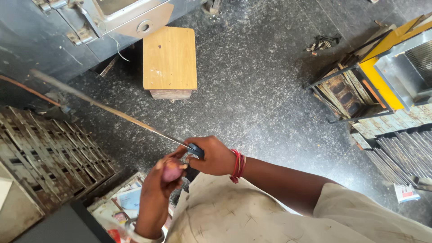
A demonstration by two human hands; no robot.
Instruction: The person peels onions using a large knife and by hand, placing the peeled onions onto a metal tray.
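— What's in the hands right now?

— The left hand [158,191] is curled around a small reddish-purple onion [171,169], held just in front of the person's chest, above a pale, stained cloth [225,213] over the lap. Fingers closed around it, only the top of the bulb showing.

— And the other one?

— The right hand [213,156], with a red thread band [238,165] at the wrist, is closed tight on a dark handle [196,150]. A long thin blade [112,110] runs from it up and to the left. The two hands are touching, the handle just beside the onion.

— Is the edge on the onion?

— Can't tell from here; the fingers hide that spot.

— What's around?

— A small wooden stool [169,60] on the dark speckled floor [261,99], well apart from the hands. Stacked metal racks [49,153] to the left, newspapers [121,202] below them, a yellow-framed metal machine [391,67] at the right.
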